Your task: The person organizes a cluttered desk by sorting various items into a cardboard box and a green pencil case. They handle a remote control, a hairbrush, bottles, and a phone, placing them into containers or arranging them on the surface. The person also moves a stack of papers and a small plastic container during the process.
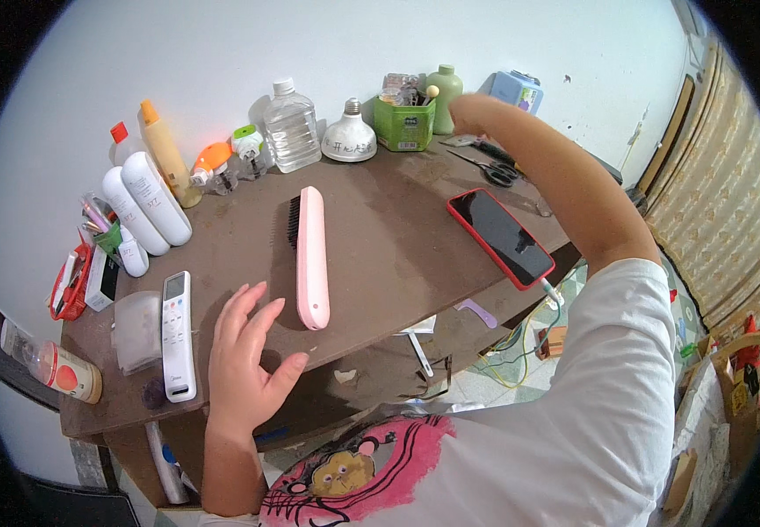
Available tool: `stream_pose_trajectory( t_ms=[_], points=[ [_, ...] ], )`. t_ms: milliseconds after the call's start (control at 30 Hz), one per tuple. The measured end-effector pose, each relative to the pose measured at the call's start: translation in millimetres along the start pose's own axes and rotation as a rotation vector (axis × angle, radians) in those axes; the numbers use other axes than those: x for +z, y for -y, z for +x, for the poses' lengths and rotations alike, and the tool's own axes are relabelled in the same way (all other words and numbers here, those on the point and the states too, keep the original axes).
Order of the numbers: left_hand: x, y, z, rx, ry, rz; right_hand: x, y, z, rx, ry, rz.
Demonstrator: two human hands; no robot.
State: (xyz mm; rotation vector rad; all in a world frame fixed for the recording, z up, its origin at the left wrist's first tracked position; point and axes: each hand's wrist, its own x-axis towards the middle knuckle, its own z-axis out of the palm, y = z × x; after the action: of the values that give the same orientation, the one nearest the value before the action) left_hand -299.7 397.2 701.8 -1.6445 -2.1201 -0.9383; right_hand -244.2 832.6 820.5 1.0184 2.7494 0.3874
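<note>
My left hand point(251, 360) hovers over the near edge of the brown table point(371, 220), its fingers spread and nothing in them. Just beyond it lies a pink hairbrush point(312, 263) with black bristles facing left, apart from my fingertips. A white remote control point(178, 338) rests to the left of that hand. My right arm stretches to the far right of the table, where my right hand point(475, 114) is bent down beside a pale green bottle point(446, 98); its fingers are hidden. Below that hand lie black scissors point(496, 173). Nearer me is a phone point(501, 235) in a red case.
Along the wall stand a clear water jug point(293, 127), a white bulb point(349, 136), a green container point(404, 127) and a blue box point(517, 91). White bottles point(153, 202) stand at the left, with a jar point(68, 372) near the edge. A charging cable point(555, 296) runs from the phone.
</note>
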Motion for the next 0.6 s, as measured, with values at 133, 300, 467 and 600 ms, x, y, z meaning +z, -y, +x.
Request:
stream_pose_trajectory(
  t_ms=[133, 300, 467, 600],
  points=[
    [5.6, -0.4, 6.8, 0.062, -0.022, -0.005, 57.3, -21.4, 3.1, -0.024, 0.051, -0.216],
    [3.6, -1.3, 6.5, 0.061, -0.010, -0.013, 84.5, -11.7, -1.9, 0.105, -0.218, -0.075],
    [2.4, -0.4, 3.4, 0.073, -0.012, -0.016, 81.8, -12.1, -9.7, 0.121, -0.227, 0.034],
    [1.1, -0.3, 3.2, 0.064, 0.004, -0.021, 70.9, -6.8, -12.0, 0.062, -0.086, -0.007]
  ],
)
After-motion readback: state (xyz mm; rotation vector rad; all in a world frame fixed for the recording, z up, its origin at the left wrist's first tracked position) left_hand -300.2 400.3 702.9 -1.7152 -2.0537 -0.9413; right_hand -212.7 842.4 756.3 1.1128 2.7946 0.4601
